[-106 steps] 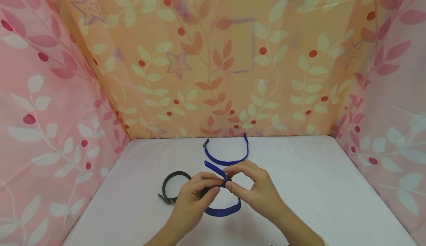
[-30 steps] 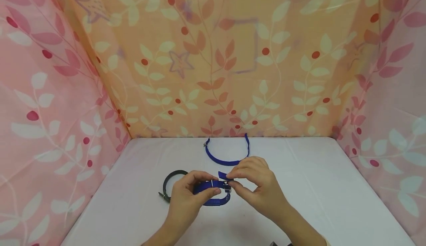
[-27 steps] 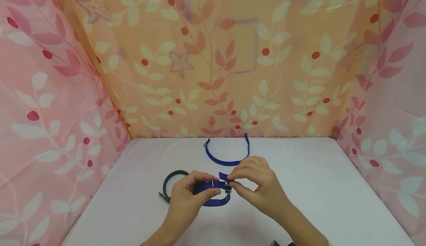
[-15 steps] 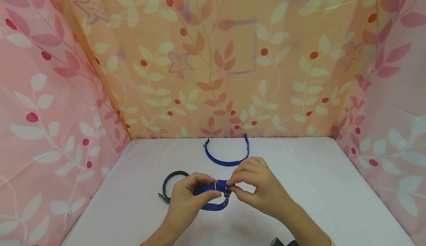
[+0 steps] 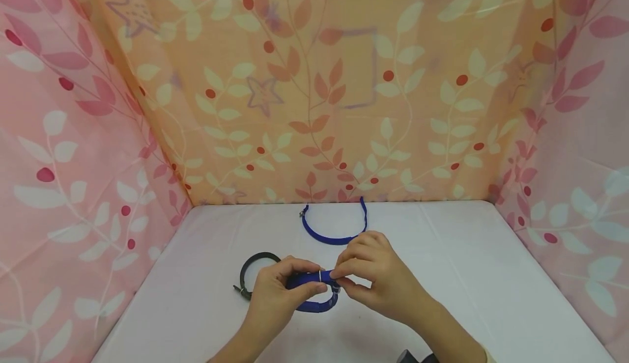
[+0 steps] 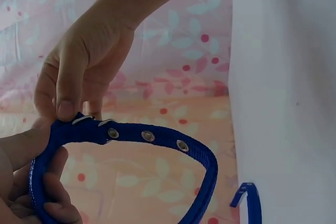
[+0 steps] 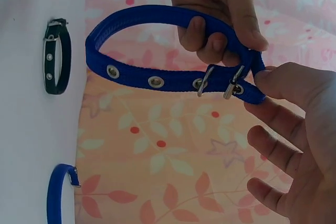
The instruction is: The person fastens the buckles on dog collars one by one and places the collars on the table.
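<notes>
A blue buckle collar (image 5: 316, 307) with metal eyelets is held above the table, bent into a loop. My left hand (image 5: 276, 292) grips its band between thumb and fingers, left of a metal ring. My right hand (image 5: 378, 278) pinches the collar beside the buckle with thumb and index finger. In the right wrist view, the metal buckle (image 7: 234, 83) sits at the strap beside the right fingertips, the other right fingers spread apart. The left wrist view shows several eyelets on the band (image 6: 148, 136) and my right hand (image 6: 79, 72) at its upper edge.
Left of my left hand lies a dark green or black collar (image 5: 261, 255), fastened in a ring on the white table (image 5: 467, 275). Another blue collar (image 5: 334, 240) lies unfastened at the back edge. A dark object (image 5: 408, 357) shows at the bottom edge. Patterned curtains (image 5: 314, 79) surround the table.
The strap end, which stuck up earlier, now lies down along the band near the metal ring. My right fingers moved slightly left with it. My left hand keeps its grip.
</notes>
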A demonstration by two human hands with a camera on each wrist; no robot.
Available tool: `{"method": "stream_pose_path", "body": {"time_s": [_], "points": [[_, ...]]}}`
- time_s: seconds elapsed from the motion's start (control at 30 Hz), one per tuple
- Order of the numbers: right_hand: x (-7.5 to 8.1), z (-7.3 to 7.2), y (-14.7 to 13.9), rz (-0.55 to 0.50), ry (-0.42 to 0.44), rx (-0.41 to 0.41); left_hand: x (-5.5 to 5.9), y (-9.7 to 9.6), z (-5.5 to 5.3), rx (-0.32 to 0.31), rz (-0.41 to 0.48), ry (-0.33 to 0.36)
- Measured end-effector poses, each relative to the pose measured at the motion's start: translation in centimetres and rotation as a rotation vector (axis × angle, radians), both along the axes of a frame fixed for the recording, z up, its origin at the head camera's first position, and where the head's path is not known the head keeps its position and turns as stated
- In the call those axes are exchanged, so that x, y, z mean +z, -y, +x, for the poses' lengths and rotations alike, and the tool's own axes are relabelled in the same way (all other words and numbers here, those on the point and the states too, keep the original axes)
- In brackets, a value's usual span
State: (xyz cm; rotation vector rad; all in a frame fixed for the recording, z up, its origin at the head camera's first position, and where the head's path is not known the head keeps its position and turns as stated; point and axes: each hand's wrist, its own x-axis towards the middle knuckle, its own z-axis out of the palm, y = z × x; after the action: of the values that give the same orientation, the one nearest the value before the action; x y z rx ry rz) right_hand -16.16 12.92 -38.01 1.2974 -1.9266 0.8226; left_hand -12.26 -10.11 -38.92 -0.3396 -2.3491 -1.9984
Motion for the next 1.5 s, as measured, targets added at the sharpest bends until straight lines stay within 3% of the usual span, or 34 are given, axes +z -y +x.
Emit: {"method": "stream_pose_path", "body": {"time_s": [0.13, 0.3, 0.57, 0.67, 0.77, 1.03, 1.3, 1.5], "points": [[-0.1, 0.2, 0.3, -0.004, 0.027, -0.012, 0.0, 0.1, -0.1, -0.029, -0.024, 0.003], [-0.4, 0.4, -0.1, -0.009, 0.201, -0.078, 0.2, 0.3, -0.1, -0.028, -0.034, -0.009], [-0.4, 0.2, -1.2, 0.04, 0.464, -0.058, 0.7, 0.8, -0.2, -0.095, 0.207, -0.063], [-0.4, 0.1, -1.4, 0.052, 0.505, -0.04, 0.8, 1.0, -0.2, -0.087, 0.253, -0.104], [-0.4, 0.0, -1.5, 0.046, 0.491, -0.022, 0.9, 1.2, -0.2, -0.059, 0.234, -0.153], [0.1, -0.2, -2.0, -0.042, 0.424, -0.074, 1.1, 2.2, -0.7, 0.02, 0.048, -0.311], [0.1, -0.4, -2.3, -0.053, 0.342, -0.129, 1.1, 2.4, -0.9, 0.001, 0.034, -0.333], [0.3, -0.8, -2.3, -0.135, 0.165, -0.042, 0.9, 2.7, -1.4, -0.037, 0.047, -0.397]]}}
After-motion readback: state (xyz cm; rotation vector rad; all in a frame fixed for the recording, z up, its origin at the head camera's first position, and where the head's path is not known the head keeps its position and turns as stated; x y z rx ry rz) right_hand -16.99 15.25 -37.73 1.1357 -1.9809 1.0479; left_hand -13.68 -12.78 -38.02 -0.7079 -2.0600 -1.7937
